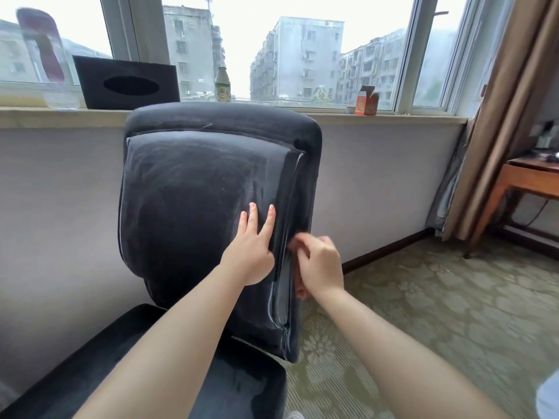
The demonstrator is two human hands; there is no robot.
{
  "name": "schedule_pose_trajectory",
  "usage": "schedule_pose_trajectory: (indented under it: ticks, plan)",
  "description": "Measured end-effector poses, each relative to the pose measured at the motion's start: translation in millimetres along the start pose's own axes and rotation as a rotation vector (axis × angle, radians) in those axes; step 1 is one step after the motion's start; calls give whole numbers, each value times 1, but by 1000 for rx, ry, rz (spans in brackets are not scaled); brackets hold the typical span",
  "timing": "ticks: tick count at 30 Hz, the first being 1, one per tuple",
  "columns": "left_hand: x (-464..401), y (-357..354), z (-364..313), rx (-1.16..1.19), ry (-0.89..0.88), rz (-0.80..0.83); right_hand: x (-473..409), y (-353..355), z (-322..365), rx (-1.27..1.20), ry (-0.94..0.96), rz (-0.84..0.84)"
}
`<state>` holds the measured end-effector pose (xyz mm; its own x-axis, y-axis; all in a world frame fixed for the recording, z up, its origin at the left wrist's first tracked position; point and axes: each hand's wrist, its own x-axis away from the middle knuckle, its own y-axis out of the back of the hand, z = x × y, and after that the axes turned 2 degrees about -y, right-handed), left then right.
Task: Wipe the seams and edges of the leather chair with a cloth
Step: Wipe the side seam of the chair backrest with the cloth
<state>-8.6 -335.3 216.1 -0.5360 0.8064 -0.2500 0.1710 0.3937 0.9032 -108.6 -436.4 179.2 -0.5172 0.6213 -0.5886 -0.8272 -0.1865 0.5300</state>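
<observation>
Chair (193, 189) cushion pressed by flat, spread left hand (252, 252); right hand (317, 264) curled at right seam (286, 267), cloth unseen — seam could be missed if fingers slip.

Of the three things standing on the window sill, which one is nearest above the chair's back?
The green-labelled bottle. It stands just above the chair back, while the black tissue box is further left and the orange carton further right.

The chair (211, 207) is standing before the windowsill (332, 114). On the sill, a tissue box (127, 83) is sitting to the chair's left, a bottle (222, 85) behind its top, a small carton (366, 101) to its right. A wooden surface (526, 176) is standing far right of the chair.
</observation>
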Motion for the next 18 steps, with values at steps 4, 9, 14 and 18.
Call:
schedule_pose_trajectory:
  ticks: [4,9,14,18]
  plan:
    - [3,-3,2,-1,-2,6,-32,1,24,-133,110,-228]
    - [5,-5,10,-3,-15,20,0,-27,4,-119,114,-209]
    - [8,-7,7,-20,18,20,21,-27,-5,-105,82,-66]
    - [10,-7,8,-20,10,23,-8,-9,14,-223,72,-160]
